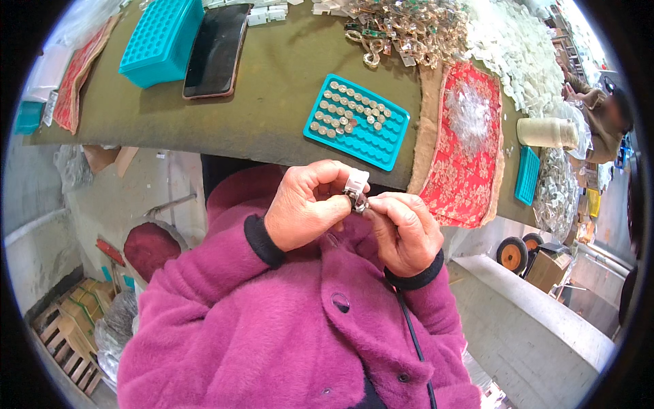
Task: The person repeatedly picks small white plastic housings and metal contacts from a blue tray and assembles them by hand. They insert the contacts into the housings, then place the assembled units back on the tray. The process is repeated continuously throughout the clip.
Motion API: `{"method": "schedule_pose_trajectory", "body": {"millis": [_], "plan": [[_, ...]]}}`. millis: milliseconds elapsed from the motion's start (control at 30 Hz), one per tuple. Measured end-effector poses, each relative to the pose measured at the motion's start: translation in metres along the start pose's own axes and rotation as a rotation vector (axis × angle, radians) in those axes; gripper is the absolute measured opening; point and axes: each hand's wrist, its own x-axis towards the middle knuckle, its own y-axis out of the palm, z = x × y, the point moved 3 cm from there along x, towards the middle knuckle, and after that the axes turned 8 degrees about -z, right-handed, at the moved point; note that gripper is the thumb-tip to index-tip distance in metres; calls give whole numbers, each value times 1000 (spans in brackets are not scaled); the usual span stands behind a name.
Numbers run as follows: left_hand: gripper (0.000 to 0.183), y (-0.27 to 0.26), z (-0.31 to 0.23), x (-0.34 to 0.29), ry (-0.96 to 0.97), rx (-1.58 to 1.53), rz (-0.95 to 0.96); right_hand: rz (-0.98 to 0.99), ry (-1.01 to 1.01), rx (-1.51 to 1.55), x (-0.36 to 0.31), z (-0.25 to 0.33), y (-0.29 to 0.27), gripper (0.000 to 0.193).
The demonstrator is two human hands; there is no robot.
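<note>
In front of my chest, near the table edge, my left hand (300,210) pinches a small white plastic piece (356,180) between thumb and fingers. A small shiny metal part (358,202) sits against its lower end. My right hand (407,230) is closed, with thumb and fingertips at that metal part; its exact shape is partly hidden by the fingers. Just beyond my hands lies a teal tray (371,155) with rows of round hollows. Several small round metallic discs (332,108) fill its left and upper hollows.
A smartphone (216,51) and a teal rack (160,41) lie at the far left. Metal fittings (409,31) are heaped at the back, white plastic parts (518,58) to their right. A red patterned cloth (463,170) lies at the right, near a thread spool (545,132). Another person (599,116) is at far right.
</note>
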Motion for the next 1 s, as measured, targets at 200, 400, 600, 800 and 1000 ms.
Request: {"method": "schedule_pose_trajectory", "body": {"millis": [200,400,600,800,1000], "plan": [[29,4,7,0,-65,-159,105,-19,-81,-30,4,-4,-3,34],[31,2,5,-3,-19,-95,106,57,-77,-31,7,-7,-1,27],[23,-6,0,2,-52,-82,14,58,9,36,28,-16,-4,21],[20,-17,0,2,-51,-174,-25,97,-48,-393,62,-57,17,15],[34,-22,0,1,-111,-305,32,77,1,-349,65,-53,20,9]]}}
